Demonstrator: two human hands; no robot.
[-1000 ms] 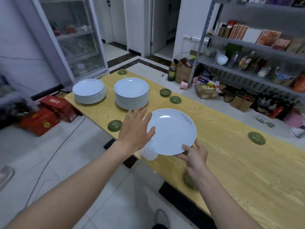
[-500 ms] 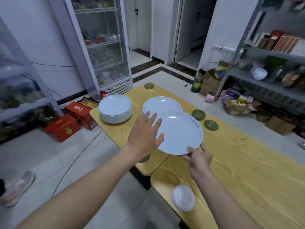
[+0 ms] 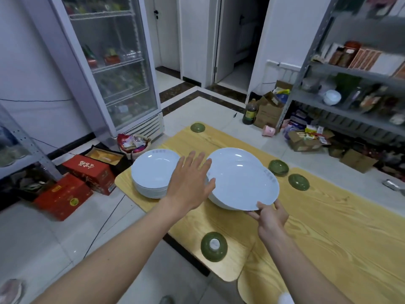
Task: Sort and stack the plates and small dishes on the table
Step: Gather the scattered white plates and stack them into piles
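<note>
My right hand (image 3: pixel 270 218) pinches the near rim of a white plate (image 3: pixel 243 185) and holds it over the right-hand stack of white plates (image 3: pixel 228 153), whose top shows behind it. My left hand (image 3: pixel 189 183) is spread flat against the plate's left edge, fingers straight. A second stack of white plates (image 3: pixel 154 172) stands at the table's left end. Small green dishes lie upside down on the wooden table (image 3: pixel 328 227): one near me (image 3: pixel 213 245), two right of the plates (image 3: pixel 278 167) (image 3: pixel 298 182), one at the far corner (image 3: pixel 197 127).
Red boxes (image 3: pixel 86 173) and a basket sit on the floor left of the table. A glass-door fridge (image 3: pixel 114 62) stands behind. Metal shelving (image 3: pixel 359 99) with goods and cardboard boxes lines the right side. A white dish (image 3: pixel 285 299) shows at the bottom edge.
Both hands have carried the white plate forward over the right-hand stack. My view has moved closer to the table's far end.
</note>
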